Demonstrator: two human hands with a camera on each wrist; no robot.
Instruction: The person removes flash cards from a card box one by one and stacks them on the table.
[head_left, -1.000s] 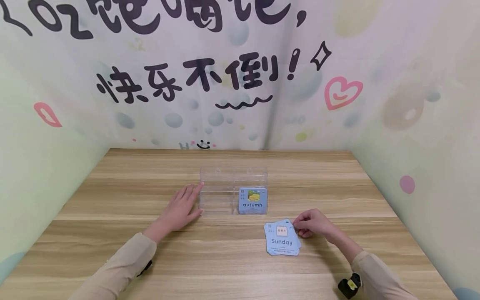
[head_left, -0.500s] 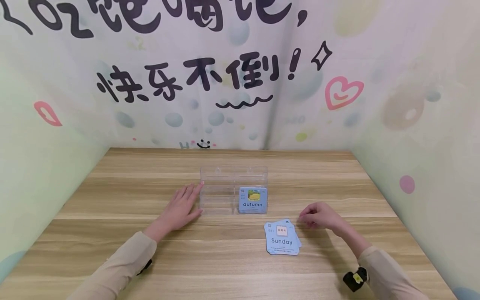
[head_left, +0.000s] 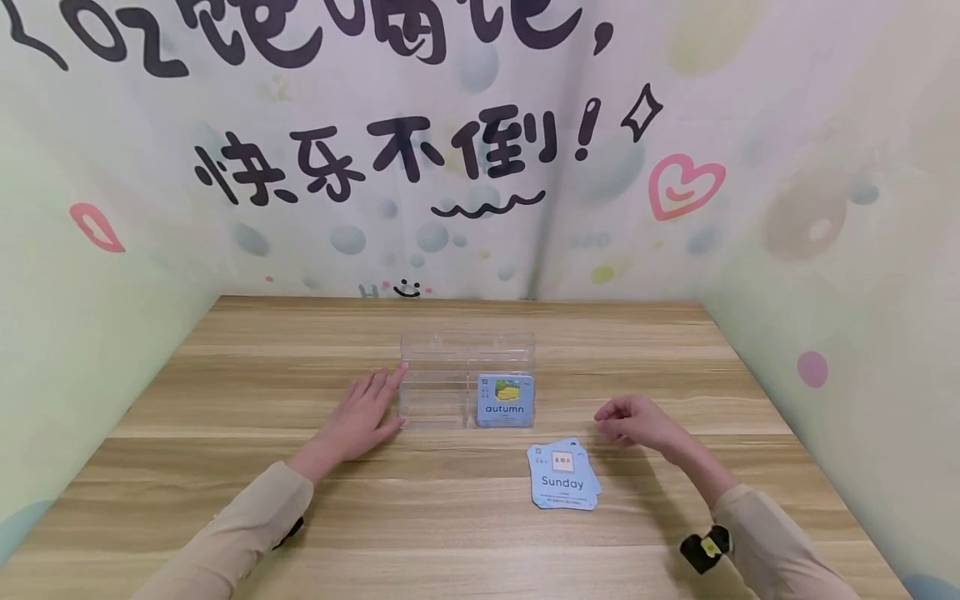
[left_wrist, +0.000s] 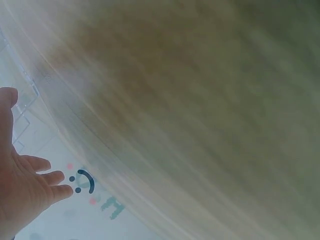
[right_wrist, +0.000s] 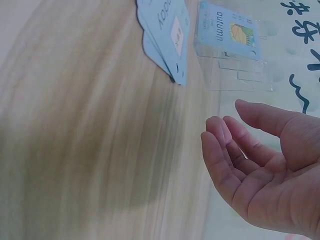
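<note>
- Touching the left edge of the clear holder (head_left: 433, 406), the left hand (head_left: 358, 423) lies with straight fingers, gripping nothing; a light, steady touch probably serves best, as a hard push could shift it
- "autumn" card (head_left: 506, 402) sits in the front right part of the holder
- "Sunday" pile (head_left: 564, 479) lies fanned on the table (head_left: 420, 525), nearer the person than the holder; squaring its edges before any pinch seems wise
- right hand (head_left: 636, 423) hangs right of the pile and slightly farther back, loosely curled, thumb parted from fingers, holding nothing
- count: two hands, one holder, one loose pile of at least two cards; any behind "autumn" can't be counted
</note>
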